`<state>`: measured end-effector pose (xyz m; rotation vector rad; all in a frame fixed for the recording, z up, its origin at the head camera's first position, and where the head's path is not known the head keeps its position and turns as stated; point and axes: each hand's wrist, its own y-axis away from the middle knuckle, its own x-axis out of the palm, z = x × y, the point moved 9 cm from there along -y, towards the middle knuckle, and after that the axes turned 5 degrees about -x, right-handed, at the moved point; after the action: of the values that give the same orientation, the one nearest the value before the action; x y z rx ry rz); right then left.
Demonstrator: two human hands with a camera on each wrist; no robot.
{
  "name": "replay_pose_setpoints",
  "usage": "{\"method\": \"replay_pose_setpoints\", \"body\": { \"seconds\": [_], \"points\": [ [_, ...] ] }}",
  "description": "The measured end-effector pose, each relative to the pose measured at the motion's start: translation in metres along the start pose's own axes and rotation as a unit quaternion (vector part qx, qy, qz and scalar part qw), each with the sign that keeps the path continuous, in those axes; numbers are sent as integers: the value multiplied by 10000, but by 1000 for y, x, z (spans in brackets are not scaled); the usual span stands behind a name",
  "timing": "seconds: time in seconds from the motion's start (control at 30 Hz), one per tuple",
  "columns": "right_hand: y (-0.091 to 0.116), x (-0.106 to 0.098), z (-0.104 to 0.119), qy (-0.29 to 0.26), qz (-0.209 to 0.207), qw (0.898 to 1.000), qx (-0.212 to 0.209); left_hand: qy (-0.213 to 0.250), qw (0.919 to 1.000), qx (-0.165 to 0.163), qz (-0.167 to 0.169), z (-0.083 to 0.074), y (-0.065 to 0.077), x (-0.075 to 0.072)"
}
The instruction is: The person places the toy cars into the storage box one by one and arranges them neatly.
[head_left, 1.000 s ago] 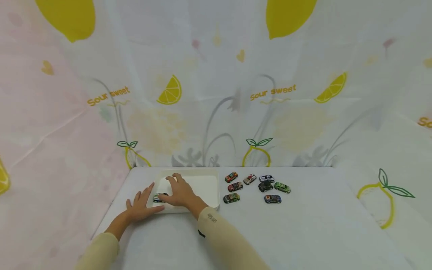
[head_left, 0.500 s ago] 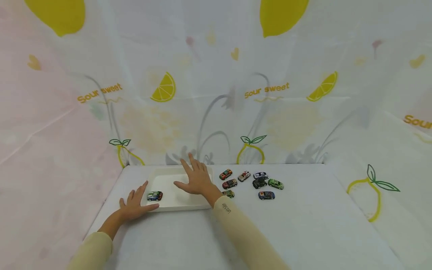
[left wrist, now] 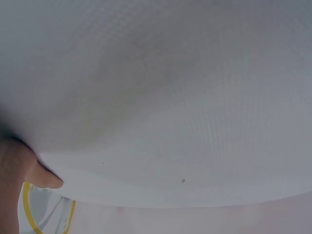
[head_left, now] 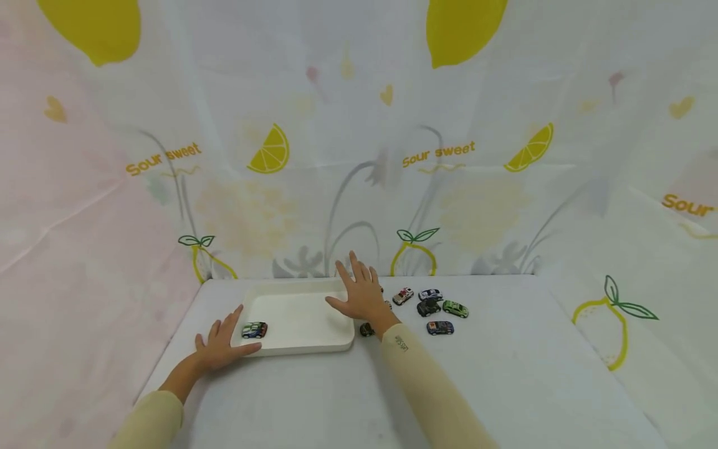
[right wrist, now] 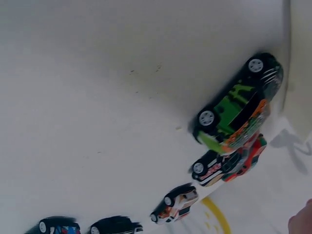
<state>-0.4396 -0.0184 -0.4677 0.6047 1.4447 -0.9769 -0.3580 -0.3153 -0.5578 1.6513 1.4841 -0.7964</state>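
Observation:
A toy car with white, green and blue markings sits in the front left corner of a shallow white tray. My left hand rests at that same corner, fingers spread along the left side and thumb across the front rim. Over the tray's right end is my right hand, its fingers spread and nothing in them. Behind it, a few toy cars are partly hidden in the head view. The right wrist view shows a green and black car nearest, with a red one beyond.
Right of the tray stand more toy cars: a white and red one, a white and blue one, a black one, a green one and a blue one. Behind the white tabletop hangs a lemon-print cloth.
My right hand has left the toy car in the tray and moved right across it, fingers spreading. My left hand has stayed at the tray's corner. The head view has shifted slightly.

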Motion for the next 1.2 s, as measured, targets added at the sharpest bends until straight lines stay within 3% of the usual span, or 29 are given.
{"method": "replay_pose_setpoints", "body": {
  "seconds": [0.33,0.63,0.8,1.0,1.2],
  "points": [
    [11,-5,-54,256,43,9980,576,-125,9999,-7,-31,-8,-8,-11],
    [27,-14,-88,35,46,9953,965,-171,9998,-60,-27,-14,-7,-19],
    [41,-19,-103,31,48,9939,1103,-79,9999,-105,-84,-13,-6,-14],
    [69,-2,-126,69,320,9903,1348,-10,9994,-240,237,0,3,2],
    [83,1,-147,91,106,9865,1630,35,9997,-161,199,-2,5,1]
  ]
}}
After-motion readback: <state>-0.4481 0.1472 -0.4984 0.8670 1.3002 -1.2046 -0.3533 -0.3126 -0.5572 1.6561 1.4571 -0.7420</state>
